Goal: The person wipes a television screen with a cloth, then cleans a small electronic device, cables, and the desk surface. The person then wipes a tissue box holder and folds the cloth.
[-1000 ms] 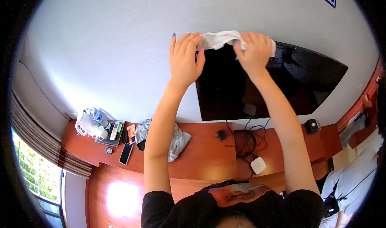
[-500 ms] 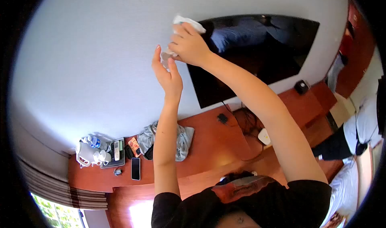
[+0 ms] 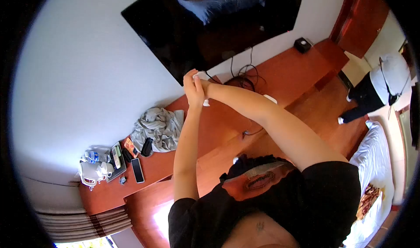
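Cloth [image 3: 202, 75], one: likely handling light, soft and slack; the bunched middle is offering the surest hold. Showing white and crumpled, ends emerging at 12 and 6 o'clock of the right hand [image 3: 204, 85], which is holding it. Hanging at 6 o'clock from the television [image 3: 183, 33]. Left hand [image 3: 192, 89] is overlapping; its grip cannot be told.
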`<act>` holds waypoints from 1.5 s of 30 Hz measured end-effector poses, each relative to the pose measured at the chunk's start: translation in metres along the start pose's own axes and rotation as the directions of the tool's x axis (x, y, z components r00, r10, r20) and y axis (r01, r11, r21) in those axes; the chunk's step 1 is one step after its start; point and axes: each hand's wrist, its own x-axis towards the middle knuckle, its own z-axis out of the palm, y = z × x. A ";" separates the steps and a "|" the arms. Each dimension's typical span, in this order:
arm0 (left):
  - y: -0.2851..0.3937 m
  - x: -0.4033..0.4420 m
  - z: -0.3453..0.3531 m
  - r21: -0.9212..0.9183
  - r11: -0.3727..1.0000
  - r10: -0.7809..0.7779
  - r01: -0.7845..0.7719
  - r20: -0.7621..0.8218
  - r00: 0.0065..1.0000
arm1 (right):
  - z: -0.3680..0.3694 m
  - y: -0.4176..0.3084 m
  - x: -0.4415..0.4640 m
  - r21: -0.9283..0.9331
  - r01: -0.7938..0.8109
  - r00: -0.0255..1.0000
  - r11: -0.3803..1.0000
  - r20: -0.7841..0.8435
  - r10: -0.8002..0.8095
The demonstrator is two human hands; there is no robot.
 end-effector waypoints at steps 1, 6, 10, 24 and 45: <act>-0.004 -0.010 0.008 -0.017 1.000 -0.022 0.023 0.026 0.999 | 0.002 0.006 -0.017 0.075 -0.059 0.998 0.995 0.029 0.057; 0.008 -0.056 0.069 -0.159 0.943 -0.272 0.292 0.135 0.953 | 0.046 0.071 -0.106 0.352 -0.262 0.964 0.899 0.051 0.261; 0.022 -0.100 0.144 -0.075 0.909 -0.360 0.409 0.354 0.863 | 0.085 0.122 -0.211 0.963 -0.266 0.878 0.032 0.228 0.422; 0.139 -0.213 0.337 0.052 0.720 -0.414 0.692 0.832 0.368 | 0.125 0.181 -0.499 0.624 0.553 0.662 -0.552 0.074 0.746; 0.062 -0.138 0.477 -0.106 0.564 -0.418 0.819 0.819 0.393 | 0.157 0.362 -0.514 0.933 0.079 0.428 -0.351 0.286 0.857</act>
